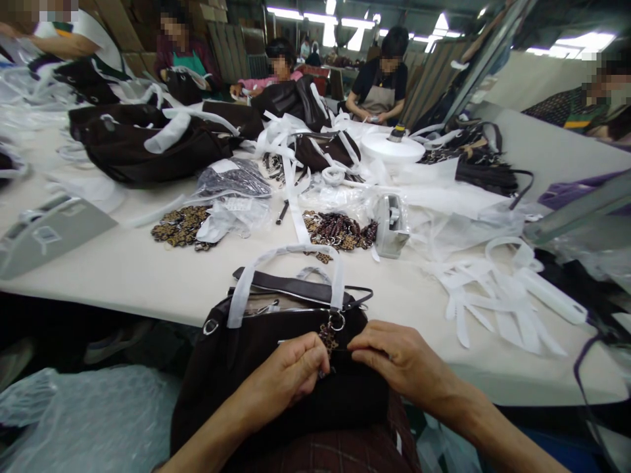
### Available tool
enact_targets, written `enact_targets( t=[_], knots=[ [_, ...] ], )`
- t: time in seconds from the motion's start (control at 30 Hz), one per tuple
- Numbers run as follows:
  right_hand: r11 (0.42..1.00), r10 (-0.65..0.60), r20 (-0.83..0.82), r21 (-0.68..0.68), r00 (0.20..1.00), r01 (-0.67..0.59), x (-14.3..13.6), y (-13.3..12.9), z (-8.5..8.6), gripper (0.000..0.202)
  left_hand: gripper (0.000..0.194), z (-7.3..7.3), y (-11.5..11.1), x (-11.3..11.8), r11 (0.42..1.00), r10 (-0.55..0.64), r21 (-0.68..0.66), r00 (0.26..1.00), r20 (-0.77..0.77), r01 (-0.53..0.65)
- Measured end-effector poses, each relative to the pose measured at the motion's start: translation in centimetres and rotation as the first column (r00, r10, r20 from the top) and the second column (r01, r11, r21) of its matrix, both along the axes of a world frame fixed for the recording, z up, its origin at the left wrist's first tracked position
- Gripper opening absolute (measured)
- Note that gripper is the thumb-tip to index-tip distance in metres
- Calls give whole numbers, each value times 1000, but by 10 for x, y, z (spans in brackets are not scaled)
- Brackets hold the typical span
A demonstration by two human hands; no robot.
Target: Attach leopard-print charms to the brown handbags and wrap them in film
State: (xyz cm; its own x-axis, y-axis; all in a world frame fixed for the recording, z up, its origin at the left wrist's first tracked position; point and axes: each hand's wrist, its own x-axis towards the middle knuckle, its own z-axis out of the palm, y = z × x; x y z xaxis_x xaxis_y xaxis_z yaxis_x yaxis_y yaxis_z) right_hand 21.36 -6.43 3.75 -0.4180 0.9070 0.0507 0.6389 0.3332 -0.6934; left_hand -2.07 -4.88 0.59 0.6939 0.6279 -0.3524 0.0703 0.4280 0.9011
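Observation:
A dark brown handbag [276,335] stands upright in front of me, against the table's near edge, with its zip open at the top. White wrapping covers its handle [246,289]. From a metal ring [338,320] on the bag's right side hangs a brown patterned charm [327,336]. Just below and left of the charm, my left hand [298,368] is closed in a pinch. My right hand [394,351] pinches with thumb and forefinger to the right of the charm. Between the two hands runs a thin strand, its ends hidden in the fingers.
On the table lie patterned charms [180,226], darker charms [340,231], a grey tape dispenser [393,226] and white strips [483,295]. More brown bags [148,141] sit farther back. Bubble wrap [98,414] is at lower left. Several people work across the table.

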Motion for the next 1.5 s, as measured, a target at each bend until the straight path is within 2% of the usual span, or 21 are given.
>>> enact_targets(
  t=[0.17,0.27,0.3,0.37,0.43,0.47,0.5,0.57,0.6,0.63,0.67,0.7,0.77,0.83,0.9,0.97,1.0,1.07,1.2,1.33,1.5],
  knots=[
    [984,-128,28,-124,991,130,22,-4,1,9,39,-3,5,-16,986,112,134,987,-112,-97],
    [956,-152,103,-238,983,172,39,-5,0,10,38,-1,6,-20,957,140,283,956,-257,-64],
    [954,-163,134,-231,978,190,43,-5,0,6,37,0,5,-19,940,149,339,938,-314,-36],
    [955,-255,146,-120,956,273,43,-7,1,4,35,3,1,-13,903,154,429,904,-398,35],
    [925,-375,38,-55,926,377,31,-11,3,14,33,6,-3,-4,878,128,468,892,-433,102],
    [907,-413,-48,-116,909,406,20,-14,4,19,32,9,-5,1,877,102,465,895,-435,126],
    [886,-435,-135,-239,890,397,8,-17,5,23,32,11,-7,6,882,78,451,901,-426,137],
    [805,-460,-278,-531,843,265,-17,-22,3,30,32,15,-8,13,900,53,415,915,-401,130],
    [758,-477,-326,-622,816,195,-27,-23,1,28,34,17,-8,15,908,54,402,919,-389,116],
    [725,-492,-348,-671,798,155,-34,-24,-2,23,36,19,-7,16,913,65,397,923,-380,99],
    [718,-498,-346,-679,795,154,-38,-24,-4,16,38,20,-6,16,914,78,396,925,-372,82],
    [735,-492,-327,-653,807,183,-39,-23,-7,9,40,21,-4,16,915,87,397,927,-366,71],
    [804,-444,-258,-537,858,255,-34,-21,-11,4,40,20,-1,13,911,94,407,933,-347,60],
    [878,-380,-197,-384,904,286,-27,-19,-13,7,32,15,2,11,876,154,481,924,-349,36],
    [919,-358,-168,-238,919,315,-22,-18,-16,10,19,7,4,12,781,279,624,879,-388,27],
    [933,-358,-153,-100,921,346,-21,-19,-19,13,16,-3,5,15,667,376,740,818,-435,87],
    [935,-353,-148,-41,924,351,-22,-19,-21,14,15,-8,6,17,631,390,764,795,-465,138],
    [937,-335,-136,58,932,345,-25,-20,-26,15,13,-15,6,21,603,385,765,758,-527,226],
    [912,-342,-110,201,933,358,-27,-18,-35,16,9,-20,8,26,619,378,730,705,-600,289],
    [891,-348,-96,274,932,361,-24,-16,-37,17,8,-16,11,27,698,337,687,755,-563,201],
    [893,-340,-99,276,935,354,-23,-14,-37,17,13,-11,14,28,813,272,576,818,-506,86]
  ],
)
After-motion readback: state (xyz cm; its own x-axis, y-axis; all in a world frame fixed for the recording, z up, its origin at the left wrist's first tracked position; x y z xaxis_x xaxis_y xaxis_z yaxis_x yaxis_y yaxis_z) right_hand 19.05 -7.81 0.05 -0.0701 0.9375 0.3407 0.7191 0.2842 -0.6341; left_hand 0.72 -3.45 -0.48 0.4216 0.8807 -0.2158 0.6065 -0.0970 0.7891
